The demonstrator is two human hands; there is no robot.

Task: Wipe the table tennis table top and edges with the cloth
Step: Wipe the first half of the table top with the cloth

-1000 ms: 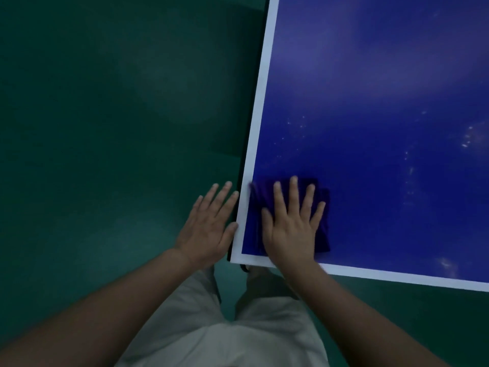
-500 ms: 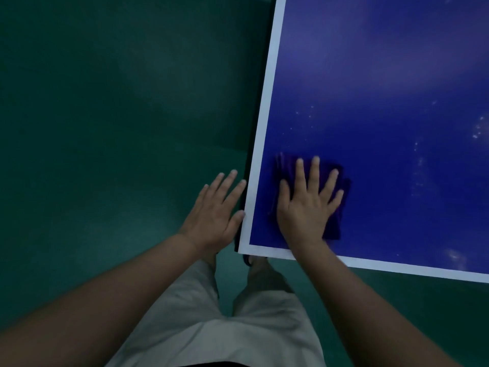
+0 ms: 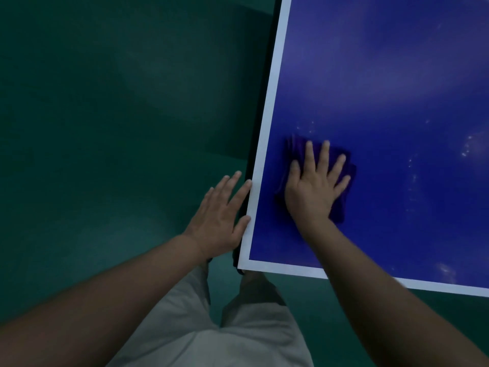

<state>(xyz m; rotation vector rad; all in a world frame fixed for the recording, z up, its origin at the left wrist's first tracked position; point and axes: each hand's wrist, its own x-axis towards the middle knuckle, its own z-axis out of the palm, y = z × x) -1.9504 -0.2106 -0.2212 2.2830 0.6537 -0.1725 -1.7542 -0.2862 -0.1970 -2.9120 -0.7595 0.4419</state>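
- Surface: blue table tennis top with a white border line along its left side and near end; the near-left corner lies in the lower middle of the head view.
- Cloth: dark purple, folded, lying flat on the blue top near that corner, just inside the left white line and apart from the near end line. Its colour is close to the top's, so its exact outline is hard to trace.
- Right hand: laid palm-down on the cloth, fingers straight and spread, pressing it against the top. Grip apart; no finger curls round the fabric. Cloth shows beyond the fingertips and on both sides of the hand.
- Left hand: held flat beside the left edge of the surface, off the top and over the floor. Fingers straight, grip apart, holding nothing. Forefinger tip and thumb tip lie at the white edge line; firm contact cannot be confirmed.
- Whitish specks show on the top to the right of the cloth, and a pale smudge sits close to the near end line.
- Floor: dark green, left of and below the surface.
- Light-coloured shorts of the person appear at the bottom, by the corner.
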